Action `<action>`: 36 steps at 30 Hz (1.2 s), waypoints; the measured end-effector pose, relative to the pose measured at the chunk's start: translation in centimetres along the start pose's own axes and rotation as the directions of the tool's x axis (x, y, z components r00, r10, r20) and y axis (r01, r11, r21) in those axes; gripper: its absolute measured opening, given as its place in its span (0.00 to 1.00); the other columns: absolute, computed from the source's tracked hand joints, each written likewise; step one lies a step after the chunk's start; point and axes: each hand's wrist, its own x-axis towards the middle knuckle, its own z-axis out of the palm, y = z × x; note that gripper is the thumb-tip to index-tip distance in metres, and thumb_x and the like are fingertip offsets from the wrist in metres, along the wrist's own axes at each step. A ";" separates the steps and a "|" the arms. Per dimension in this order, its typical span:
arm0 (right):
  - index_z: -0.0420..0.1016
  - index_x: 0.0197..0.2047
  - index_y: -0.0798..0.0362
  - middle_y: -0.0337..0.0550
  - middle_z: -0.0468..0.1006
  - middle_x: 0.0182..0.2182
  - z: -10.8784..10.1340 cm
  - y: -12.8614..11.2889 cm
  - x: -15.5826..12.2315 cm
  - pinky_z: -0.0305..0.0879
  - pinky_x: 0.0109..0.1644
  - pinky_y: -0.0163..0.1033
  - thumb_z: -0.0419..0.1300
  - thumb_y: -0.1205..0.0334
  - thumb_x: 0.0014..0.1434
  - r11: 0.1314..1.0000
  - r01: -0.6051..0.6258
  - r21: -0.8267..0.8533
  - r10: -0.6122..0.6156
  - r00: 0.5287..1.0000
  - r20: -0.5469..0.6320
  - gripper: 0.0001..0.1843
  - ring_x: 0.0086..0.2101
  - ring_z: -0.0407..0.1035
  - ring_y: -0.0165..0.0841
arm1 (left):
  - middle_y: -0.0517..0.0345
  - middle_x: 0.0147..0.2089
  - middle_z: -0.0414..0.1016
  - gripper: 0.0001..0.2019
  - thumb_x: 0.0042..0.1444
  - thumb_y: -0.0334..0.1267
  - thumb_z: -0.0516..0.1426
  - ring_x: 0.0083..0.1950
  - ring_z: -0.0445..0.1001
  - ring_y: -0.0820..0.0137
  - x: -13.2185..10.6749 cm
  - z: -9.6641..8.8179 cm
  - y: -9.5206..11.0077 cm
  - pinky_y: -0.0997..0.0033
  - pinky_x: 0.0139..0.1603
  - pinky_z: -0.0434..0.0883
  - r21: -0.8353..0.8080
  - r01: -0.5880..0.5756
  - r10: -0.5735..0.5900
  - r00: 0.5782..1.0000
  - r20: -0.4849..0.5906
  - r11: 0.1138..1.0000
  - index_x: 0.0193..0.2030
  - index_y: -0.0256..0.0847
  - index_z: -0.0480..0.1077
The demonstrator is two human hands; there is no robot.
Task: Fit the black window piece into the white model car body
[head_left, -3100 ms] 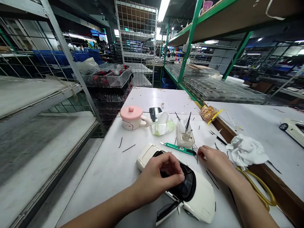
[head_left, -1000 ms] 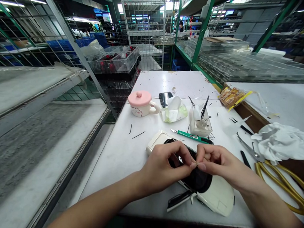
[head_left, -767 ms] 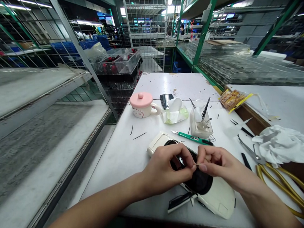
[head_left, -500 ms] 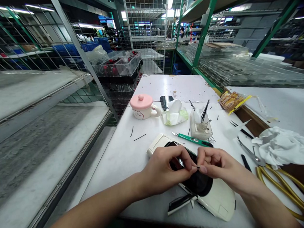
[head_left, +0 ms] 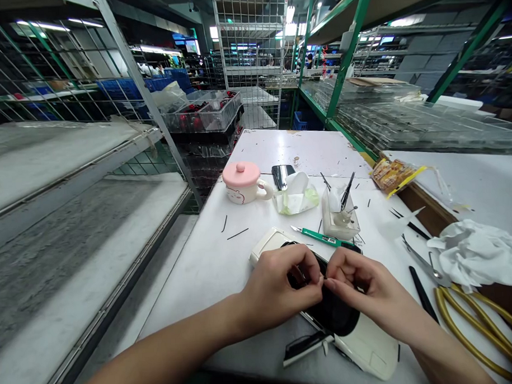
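Workshop desk (head_left: 280,152) | our left hand (head_left: 280,289), right hand (head_left: 366,280) pinched, any held item too small to tell | over white model car (head_left: 366,345) | green craft knife (head_left: 320,236) handy behind it

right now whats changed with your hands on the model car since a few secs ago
The right hand has come in from the tabletop beside the craft knife and now meets the left hand over the dark window of the white model car. Their fingers nearly touch; anything between them is too small to tell. The car, knife and pink lidded mug lie as they did.
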 end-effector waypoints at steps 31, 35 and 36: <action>0.68 0.36 0.51 0.29 0.57 0.20 -0.2 0.3 -0.2 0.49 0.28 0.34 0.58 0.51 0.65 0.988 0.030 -0.152 -0.033 0.999 -0.012 0.12 0.23 0.53 0.26 | 0.64 0.26 0.70 0.08 0.52 0.24 0.57 0.27 0.67 0.77 -0.3 0.6 -1.1 0.77 0.29 0.63 0.284 -0.374 0.402 0.915 -0.043 0.883 0.28 0.39 0.63; 0.68 0.35 0.51 0.29 0.57 0.20 -0.2 0.2 -0.3 0.48 0.27 0.34 0.58 0.51 0.65 0.990 0.025 -0.137 -0.026 1.000 -0.006 0.13 0.23 0.52 0.26 | 0.64 0.27 0.70 0.09 0.51 0.23 0.57 0.27 0.67 0.77 -0.3 0.8 -1.1 0.78 0.29 0.63 0.269 -0.378 0.402 0.915 -0.037 0.886 0.29 0.39 0.63; 0.68 0.35 0.51 0.29 0.57 0.20 -0.2 0.1 -0.3 0.47 0.27 0.34 0.58 0.51 0.65 0.992 0.021 -0.127 -0.022 1.000 -0.006 0.13 0.23 0.52 0.26 | 0.64 0.28 0.71 0.08 0.52 0.23 0.57 0.28 0.68 0.77 -0.2 0.8 -1.1 0.78 0.30 0.64 0.261 -0.371 0.393 0.919 -0.034 0.891 0.29 0.39 0.63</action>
